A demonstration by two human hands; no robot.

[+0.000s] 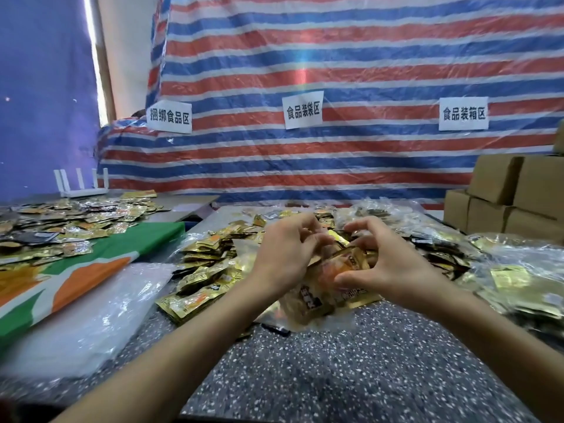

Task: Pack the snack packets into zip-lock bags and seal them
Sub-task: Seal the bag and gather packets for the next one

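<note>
Zip-lock bag (320, 296) is at table centre, between my two hands, its bottom end low over the speckled table (305, 377); whether it touches I cannot tell. It's stuffed with gold packets. Long axis runs near-to-far and leans up: bottom toward me, mouth pointing away and upward under my fingertips. Print on the packets inside reads sideways, blurred.

Left hand (283, 254): forearm comes in from lower left, wrist straight, back of hand toward the camera, fingers curled over and pinching the bag's top edge on its left side. Right hand (387, 264): forearm from lower right, fingers curled and pinching the top edge on the right, thumb pressed flat against the bag's front. Both hands gripping the bag, fingertips close together at the mouth. Whether the zip is closed I cannot tell, fingers cover it.

Loose snack packets (207, 270) are piled just left of the bag and beyond it. Filled clear bags (518, 285) lie to the right. Flat empty clear bags (100, 315) lie on the near left, beside a green and orange cloth (91, 264). Cardboard boxes (512, 199) are stacked far right, with a striped tarp (305, 71) behind.
</note>
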